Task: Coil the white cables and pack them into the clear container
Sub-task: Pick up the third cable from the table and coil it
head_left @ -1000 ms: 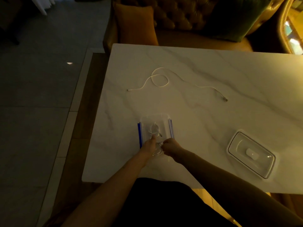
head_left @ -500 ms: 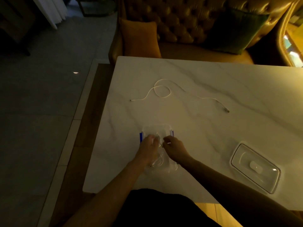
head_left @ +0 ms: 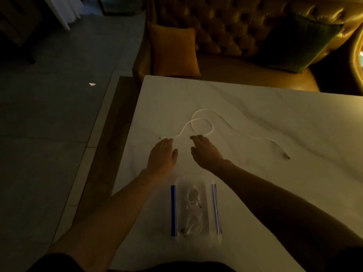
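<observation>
The loose cable point(head_left: 202, 119) lies on the table point(head_left: 275, 114), stretched left to right just beyond both hands. The left hand point(head_left: 163, 156) is spread at its left end and the right hand point(head_left: 205, 153) is open by the loop. The container point(head_left: 196, 180) sits nearer.

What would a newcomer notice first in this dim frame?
The loose white cable, looped across the middle of the marble table, stands out brightest. Just in front of it, the left hand hovers by its left end and the right hand below the loop, neither gripping it. Nearest the person sits the clear container with blue side clips, with coiled cables inside.
</observation>
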